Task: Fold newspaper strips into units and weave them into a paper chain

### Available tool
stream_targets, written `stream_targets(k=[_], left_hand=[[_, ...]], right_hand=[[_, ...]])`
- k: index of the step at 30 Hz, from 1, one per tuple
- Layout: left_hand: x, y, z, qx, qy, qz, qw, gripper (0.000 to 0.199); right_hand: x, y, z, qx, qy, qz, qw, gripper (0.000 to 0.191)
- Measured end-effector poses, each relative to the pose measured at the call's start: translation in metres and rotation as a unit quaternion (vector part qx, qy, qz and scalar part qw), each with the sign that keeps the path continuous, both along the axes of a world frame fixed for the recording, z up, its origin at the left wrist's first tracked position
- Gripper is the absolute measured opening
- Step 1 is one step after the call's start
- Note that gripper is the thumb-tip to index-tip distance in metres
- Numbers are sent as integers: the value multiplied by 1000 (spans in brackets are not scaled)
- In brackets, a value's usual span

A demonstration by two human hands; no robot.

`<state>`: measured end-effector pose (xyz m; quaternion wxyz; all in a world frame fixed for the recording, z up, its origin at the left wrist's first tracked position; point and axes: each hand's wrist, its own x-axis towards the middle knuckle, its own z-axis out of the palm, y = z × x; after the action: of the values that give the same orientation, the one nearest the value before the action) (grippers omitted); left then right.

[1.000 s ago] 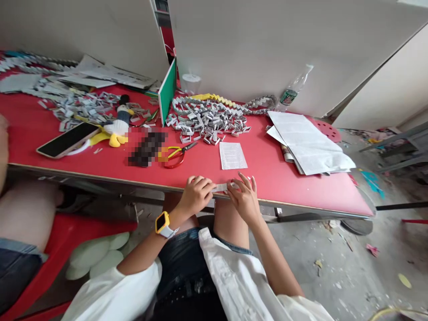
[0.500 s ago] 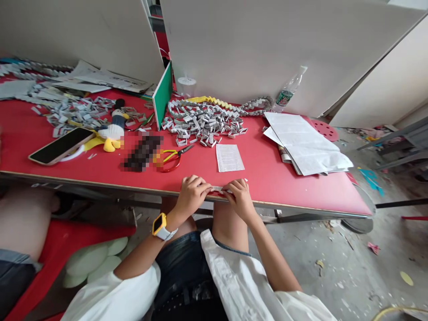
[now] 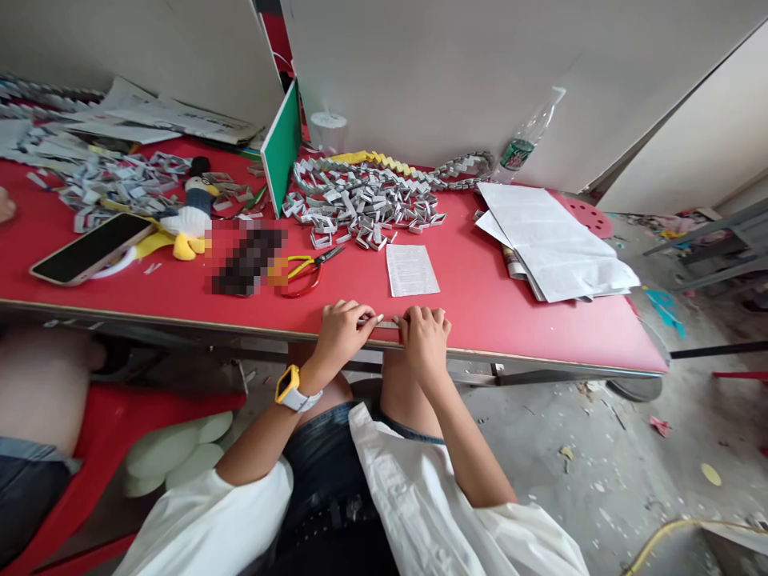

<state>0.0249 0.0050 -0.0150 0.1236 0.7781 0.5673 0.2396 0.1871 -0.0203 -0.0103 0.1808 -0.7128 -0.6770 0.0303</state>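
At the front edge of the red table, a narrow folded paper strip (image 3: 389,325) is stretched between my two hands. My left hand (image 3: 346,330), with a yellow-cased watch (image 3: 289,384) on its wrist, pinches the left end. The right end is under the bent fingers of my right hand (image 3: 425,338), which cover it. Just beyond lies a small printed sheet of paper (image 3: 413,270). Scissors-like snips (image 3: 309,270) with red and yellow handles rest to the left. Farther back is a heap of folded paper pieces (image 3: 372,210), with a linked paper chain (image 3: 384,162) behind it.
White sheets (image 3: 549,244) are stacked at right, near a tilted plastic bottle (image 3: 517,152). A green divider (image 3: 282,148) stands at the back. Leftward are a phone (image 3: 90,250), a plush bird (image 3: 190,220) and more folded pieces. Another person's hand (image 3: 6,206) shows at the left edge.
My hands have shifted slightly along the strip, and my right hand now lies more over its end. The view has tilted a little. Another person's hand has come into view at far left.
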Motion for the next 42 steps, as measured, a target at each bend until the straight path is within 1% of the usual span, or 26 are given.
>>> stream_targets(k=[8,12,15,17,20,22,23,24,25,26,27,28,29,30,31,34,35,37,39,40,42], left_hand=[[0,7,2,-20,-5,9,1000,19],[-6,8,0,-4,-28,36,999,27],[-12,9,-2,13,-62,51,997,22],[-14,8,-3,19,-66,41,997,16],[-13,6,-5,40,-47,27,998,12],[-9,4,-6,58,-31,13,998,11],[-7,2,-6,65,-23,1,998,14],[-6,1,-7,69,-17,-12,997,20],[-4,1,-7,75,-9,-28,997,25],[-3,0,-7,82,0,-45,996,29],[-3,-1,-7,91,10,-62,994,30],[-4,-1,-7,101,19,-77,992,30],[-5,-2,-7,109,29,-91,989,30],[-7,-3,-7,114,36,-105,987,30],[-9,-4,-6,116,42,-120,985,31],[-18,-12,-6,124,65,-164,977,31],[-21,-16,-6,129,79,-175,973,32],[-28,-23,-6,149,111,-190,964,36],[-33,-29,-4,182,121,-207,954,31],[-35,-31,-2,198,113,-218,949,28],[-37,-32,7,217,75,-236,944,22]], right_hand=[[-9,-4,-3,13,-38,-40,998,22],[-8,-7,-4,19,-42,-107,993,22],[-1,-7,-6,29,-34,-135,990,24],[7,-7,-7,36,-34,-150,987,24],[17,-7,-7,43,-34,-165,985,24],[18,-9,-5,61,-26,-165,984,23],[16,-12,-3,83,-16,-162,983,24],[13,-15,-2,111,-6,-150,982,25],[9,-18,-2,138,2,-119,983,28],[4,-22,-2,155,5,-67,986,32],[-2,-26,-3,157,3,1,988,35],[-7,-29,-4,140,-3,75,987,40],[-11,-33,-6,112,-6,131,985,44],[-14,-35,-8,85,-5,158,984,49],[-15,-37,-11,63,0,160,985,52],[-8,-39,-16,38,15,120,992,53],[-3,-40,-17,37,15,127,991,52],[7,-40,-18,43,10,165,985,50],[13,-40,-18,56,9,195,979,47],[14,-39,-17,63,16,200,978,44],[14,-36,-11,68,64,198,976,34]])
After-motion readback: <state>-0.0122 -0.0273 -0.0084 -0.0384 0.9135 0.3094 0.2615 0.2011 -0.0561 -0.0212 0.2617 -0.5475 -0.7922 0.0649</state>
